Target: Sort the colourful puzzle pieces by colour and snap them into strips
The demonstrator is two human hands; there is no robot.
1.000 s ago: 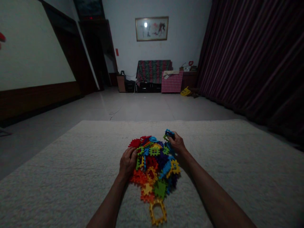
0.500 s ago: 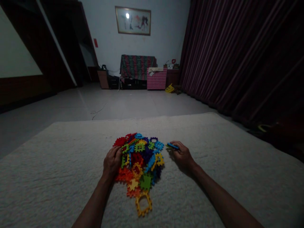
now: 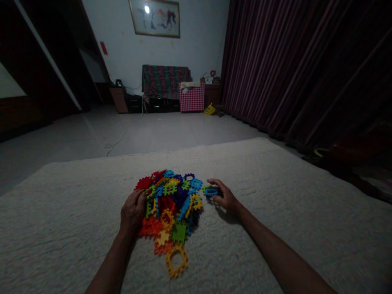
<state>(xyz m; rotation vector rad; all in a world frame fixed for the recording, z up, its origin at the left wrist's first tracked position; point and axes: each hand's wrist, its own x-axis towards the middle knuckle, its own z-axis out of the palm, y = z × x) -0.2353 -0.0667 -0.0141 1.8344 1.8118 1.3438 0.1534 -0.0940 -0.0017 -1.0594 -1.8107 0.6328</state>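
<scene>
A heap of flat, notched plastic building tiles (image 3: 171, 204) in red, orange, yellow, green, blue and purple lies on a cream shaggy rug (image 3: 275, 196). My left hand (image 3: 132, 211) rests curled against the heap's left edge, fingers on the tiles. My right hand (image 3: 223, 196) sits on the rug just right of the heap, with its fingers closed on a small blue tile (image 3: 211, 190) that has a green piece beside it. One yellow frame tile (image 3: 176, 261) lies apart at the near end of the heap.
Grey floor beyond the rug, with a cable (image 3: 113, 143) trailing across it. Dark striped curtains (image 3: 306, 69) run along the right. At the far wall stand a cloth-covered cabinet (image 3: 163, 81), a red checked box (image 3: 191, 97) and a framed picture (image 3: 154, 18).
My right hand lifted a blue tile off the heap's far right and brought it down onto the rug beside the heap. The left hand stayed put. The view swung right.
</scene>
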